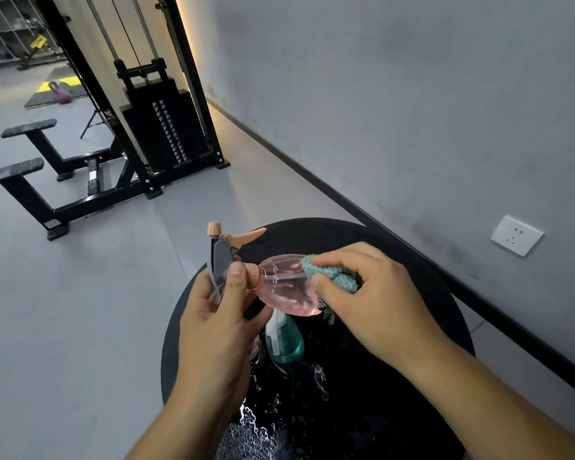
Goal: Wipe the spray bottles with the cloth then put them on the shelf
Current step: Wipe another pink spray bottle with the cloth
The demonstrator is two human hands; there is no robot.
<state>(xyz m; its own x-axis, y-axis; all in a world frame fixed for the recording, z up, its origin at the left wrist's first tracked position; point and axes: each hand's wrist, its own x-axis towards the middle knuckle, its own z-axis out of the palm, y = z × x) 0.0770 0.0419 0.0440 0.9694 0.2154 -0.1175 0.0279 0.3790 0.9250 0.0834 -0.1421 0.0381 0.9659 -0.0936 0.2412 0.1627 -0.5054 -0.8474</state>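
Note:
A pink see-through spray bottle with a grey and peach trigger head lies sideways in the air above a round black table. My left hand grips its trigger head and neck. My right hand pinches a teal cloth and presses it against the bottle's upper side. Below them a teal spray bottle with a white head stands on the table. Something pink shows behind my left hand, mostly hidden.
Water drops and puddles lie on the near part of the table. A grey wall with a white socket runs along the right. A black weight machine and benches stand on the grey floor at left.

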